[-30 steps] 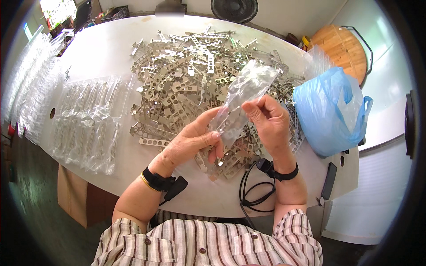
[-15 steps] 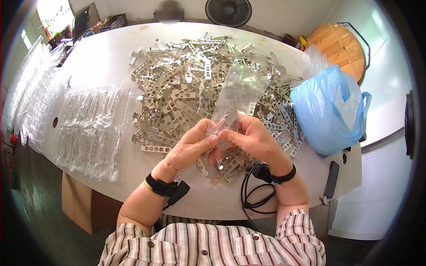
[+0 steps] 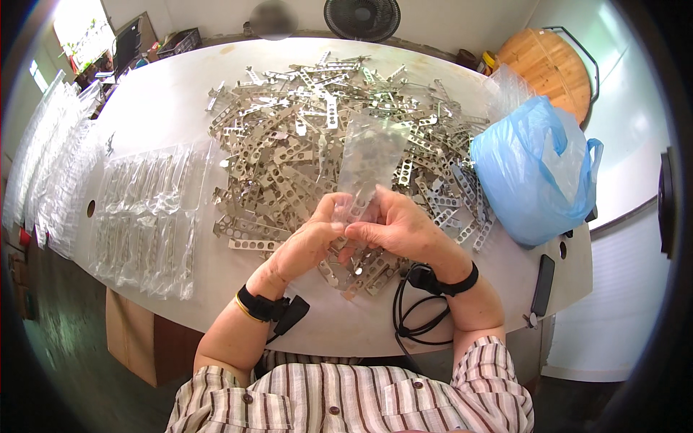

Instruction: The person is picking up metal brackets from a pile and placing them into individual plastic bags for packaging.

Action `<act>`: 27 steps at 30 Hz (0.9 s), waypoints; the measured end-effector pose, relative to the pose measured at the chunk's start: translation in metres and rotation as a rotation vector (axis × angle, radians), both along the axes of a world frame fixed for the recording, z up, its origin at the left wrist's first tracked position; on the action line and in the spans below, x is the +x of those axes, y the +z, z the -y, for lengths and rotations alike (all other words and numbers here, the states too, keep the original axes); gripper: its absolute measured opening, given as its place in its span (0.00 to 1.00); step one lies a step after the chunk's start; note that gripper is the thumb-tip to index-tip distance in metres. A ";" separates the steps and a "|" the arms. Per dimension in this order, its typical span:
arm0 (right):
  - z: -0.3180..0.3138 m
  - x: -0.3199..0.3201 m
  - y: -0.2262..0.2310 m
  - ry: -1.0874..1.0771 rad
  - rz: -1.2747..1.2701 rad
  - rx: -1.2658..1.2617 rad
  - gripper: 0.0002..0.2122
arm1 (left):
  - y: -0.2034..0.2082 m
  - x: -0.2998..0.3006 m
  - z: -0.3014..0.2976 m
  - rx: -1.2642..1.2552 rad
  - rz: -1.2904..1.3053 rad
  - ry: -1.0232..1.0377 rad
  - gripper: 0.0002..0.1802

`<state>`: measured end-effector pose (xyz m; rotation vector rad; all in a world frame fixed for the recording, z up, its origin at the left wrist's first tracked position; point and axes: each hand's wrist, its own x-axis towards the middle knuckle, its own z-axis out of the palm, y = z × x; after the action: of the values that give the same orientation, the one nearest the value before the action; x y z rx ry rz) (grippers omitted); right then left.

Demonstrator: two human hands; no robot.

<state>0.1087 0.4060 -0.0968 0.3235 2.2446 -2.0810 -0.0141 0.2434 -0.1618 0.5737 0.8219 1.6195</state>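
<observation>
A small clear plastic bag (image 3: pixel 373 151) stands up between my hands, in front of the pile of metal pieces. Inside its lower end shows a perforated metal strip (image 3: pixel 362 203). My left hand (image 3: pixel 310 234) pinches the bag's lower left side, fingers bent. From the other side my right hand (image 3: pixel 406 227) grips the same end, its thumb pointing left across it. Behind and beneath both hands spreads a large heap of loose perforated metal strips (image 3: pixel 278 162). The fingertips behind the bag are partly hidden.
Filled clear bags (image 3: pixel 144 216) lie in two rows on the left of the white table (image 3: pixel 245 317). Stacked plastic sheets (image 3: pixel 50 166) hang at the far left. A blue plastic bag (image 3: pixel 534 173) stands right; a black cable (image 3: pixel 404 328) and dark slim device (image 3: pixel 541 285) lie nearer.
The upright bag has tilted from leaning right to nearly upright. The metal strip shows more clearly in its lower end. Both hands keep hold, and the whole view has shifted slightly.
</observation>
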 end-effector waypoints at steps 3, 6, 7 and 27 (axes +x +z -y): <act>0.003 -0.001 -0.007 0.010 0.002 -0.065 0.13 | 0.000 0.001 -0.003 -0.022 -0.089 0.045 0.31; 0.006 -0.003 -0.008 0.058 0.044 -0.003 0.12 | -0.005 0.002 -0.002 -0.041 -0.283 0.096 0.30; 0.007 -0.003 -0.008 0.058 0.071 0.069 0.11 | -0.005 0.002 -0.002 -0.042 -0.283 0.095 0.30; -0.002 0.009 0.013 -0.125 0.023 0.146 0.12 | -0.007 0.003 0.000 0.008 -0.331 0.186 0.12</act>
<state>0.1181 0.4079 -0.0838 0.5061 2.4271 -1.9615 -0.0115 0.2439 -0.1684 0.8042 1.1406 1.7211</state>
